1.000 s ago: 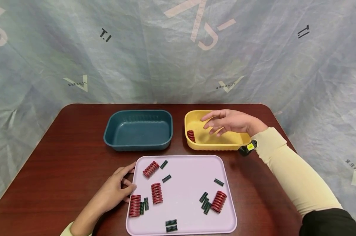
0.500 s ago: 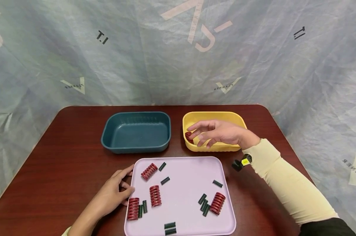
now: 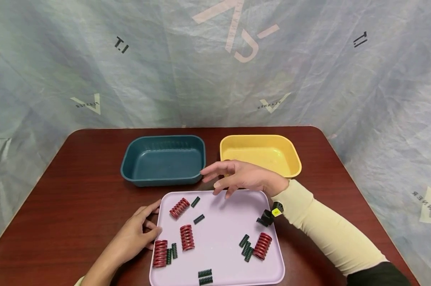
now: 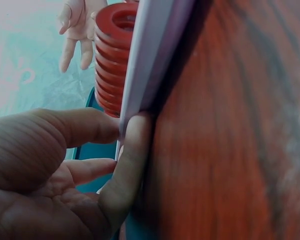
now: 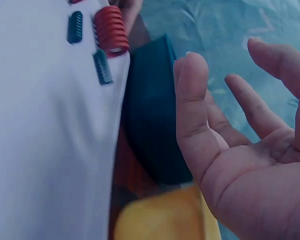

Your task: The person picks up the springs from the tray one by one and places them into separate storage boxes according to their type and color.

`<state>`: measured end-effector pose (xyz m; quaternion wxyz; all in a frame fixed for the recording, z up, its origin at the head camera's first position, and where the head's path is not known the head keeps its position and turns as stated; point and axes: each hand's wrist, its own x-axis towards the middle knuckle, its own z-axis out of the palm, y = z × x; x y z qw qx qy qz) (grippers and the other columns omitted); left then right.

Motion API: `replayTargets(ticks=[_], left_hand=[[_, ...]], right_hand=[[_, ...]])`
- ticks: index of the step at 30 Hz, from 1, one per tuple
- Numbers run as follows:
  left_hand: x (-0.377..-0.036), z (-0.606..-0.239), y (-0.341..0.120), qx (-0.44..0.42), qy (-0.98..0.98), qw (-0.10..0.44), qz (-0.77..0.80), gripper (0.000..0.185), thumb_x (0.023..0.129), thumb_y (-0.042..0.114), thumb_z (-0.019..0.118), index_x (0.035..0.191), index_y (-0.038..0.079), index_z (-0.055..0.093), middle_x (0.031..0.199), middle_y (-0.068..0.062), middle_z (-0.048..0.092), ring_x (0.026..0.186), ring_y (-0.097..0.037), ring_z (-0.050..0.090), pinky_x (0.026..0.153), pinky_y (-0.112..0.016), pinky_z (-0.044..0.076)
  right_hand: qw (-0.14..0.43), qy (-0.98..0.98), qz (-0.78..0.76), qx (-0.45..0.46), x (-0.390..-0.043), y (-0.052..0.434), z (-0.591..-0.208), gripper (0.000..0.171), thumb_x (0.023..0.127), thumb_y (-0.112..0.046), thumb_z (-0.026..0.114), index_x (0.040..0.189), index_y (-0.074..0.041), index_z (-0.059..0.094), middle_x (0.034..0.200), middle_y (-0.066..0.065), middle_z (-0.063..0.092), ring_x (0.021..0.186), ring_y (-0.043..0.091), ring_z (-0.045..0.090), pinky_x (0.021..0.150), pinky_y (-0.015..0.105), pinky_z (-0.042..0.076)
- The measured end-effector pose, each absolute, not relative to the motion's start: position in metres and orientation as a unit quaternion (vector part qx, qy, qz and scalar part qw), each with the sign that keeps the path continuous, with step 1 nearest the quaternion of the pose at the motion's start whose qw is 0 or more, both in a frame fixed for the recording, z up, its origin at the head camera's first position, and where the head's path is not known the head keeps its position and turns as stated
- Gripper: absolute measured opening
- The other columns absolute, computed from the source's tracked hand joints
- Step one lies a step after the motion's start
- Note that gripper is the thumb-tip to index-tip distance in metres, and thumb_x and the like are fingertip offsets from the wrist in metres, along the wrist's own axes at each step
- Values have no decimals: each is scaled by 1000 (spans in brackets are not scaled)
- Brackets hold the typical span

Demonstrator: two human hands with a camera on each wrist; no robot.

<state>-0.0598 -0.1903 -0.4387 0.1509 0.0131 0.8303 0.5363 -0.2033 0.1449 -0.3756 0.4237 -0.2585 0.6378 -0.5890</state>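
Observation:
My left hand (image 3: pixel 131 234) pinches the left rim of a pale lilac tray (image 3: pixel 229 226), thumb on the inner side and a finger against the outside. Beside that thumb stands a red coil spring (image 4: pixel 111 60) in the left wrist view. More red springs lie on the tray: one near its far left corner (image 3: pixel 179 208), one left of the middle (image 3: pixel 187 237) and one at the right (image 3: pixel 262 246). Several small dark green springs (image 3: pixel 205 273) are scattered among them. Over the tray's far edge hovers my right hand (image 3: pixel 245 176), fingers spread and holding nothing.
Behind the tray, a dark teal bin (image 3: pixel 165 180) stands at left and a yellow bin (image 3: pixel 294 169) at right. My right hand hides the yellow bin's near left corner. A wrinkled grey sheet (image 3: pixel 187 71) hangs behind the brown table (image 3: pixel 76 190).
My right hand has moved left and toward me, from over the yellow bin to the tray's far edge. The left hand keeps its hold on the tray rim.

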Motion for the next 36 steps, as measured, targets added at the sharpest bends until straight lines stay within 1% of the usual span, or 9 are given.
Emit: replayTargets(ticks=[2, 5, 8, 13, 16, 22, 31, 36], left_hand=[[-60, -439, -190, 13, 831, 150, 536, 75, 91, -7, 73, 157, 6, 40, 138, -18, 48, 91, -22, 64, 51, -34, 60], [-61, -439, -190, 11, 830, 151, 537, 75, 91, -7, 72, 157, 7, 41, 138, -17, 48, 90, -21, 65, 52, -34, 60], [-60, -439, -191, 16, 829, 151, 538, 75, 91, -7, 72, 157, 7, 41, 138, -17, 48, 90, -21, 65, 52, -34, 60], [-60, -442, -192, 33, 828, 145, 541, 74, 92, -7, 72, 157, 4, 40, 137, -19, 47, 89, -21, 66, 53, -33, 60], [-62, -442, -192, 37, 830, 142, 539, 73, 92, -8, 71, 157, 3, 39, 136, -20, 47, 88, -21, 66, 53, -33, 61], [-65, -441, -194, 45, 834, 133, 534, 73, 91, -9, 70, 157, 2, 39, 135, -21, 48, 89, -22, 66, 53, -33, 61], [-66, -440, -192, 47, 832, 133, 536, 72, 92, -8, 70, 157, 1, 39, 135, -21, 47, 90, -22, 66, 53, -33, 61], [-64, -440, -194, 42, 834, 140, 532, 72, 92, -6, 71, 157, 3, 39, 135, -20, 48, 90, -22, 66, 54, -32, 61]], right_hand=[[426, 641, -581, -264, -201, 138, -379, 56, 98, -7, 69, 151, -9, 51, 149, 22, 51, 117, 47, 63, 77, 39, 62], [425, 648, -571, -270, -198, 129, -384, 56, 98, -7, 70, 151, -12, 53, 150, 20, 51, 115, 41, 65, 80, 43, 62], [429, 648, -568, -270, -194, 120, -391, 55, 97, -6, 71, 149, -14, 54, 153, 17, 49, 116, 43, 65, 80, 45, 63], [436, 647, -563, -271, -190, 110, -402, 58, 97, -3, 70, 152, -9, 50, 158, 16, 43, 117, 46, 63, 79, 47, 63], [432, 656, -553, -278, -191, 106, -406, 61, 98, -4, 69, 154, -7, 47, 159, 15, 41, 116, 43, 65, 80, 47, 63], [429, 664, -546, -280, -195, 97, -407, 63, 97, -5, 71, 155, -9, 46, 161, 13, 38, 112, 36, 67, 80, 48, 63], [451, 658, -540, -270, -199, 90, -404, 65, 98, -4, 70, 157, -10, 44, 162, 14, 36, 117, 43, 64, 81, 52, 62], [465, 661, -520, -278, -200, 85, -408, 65, 98, -7, 71, 157, -12, 44, 161, 10, 37, 116, 40, 65, 80, 47, 63]])
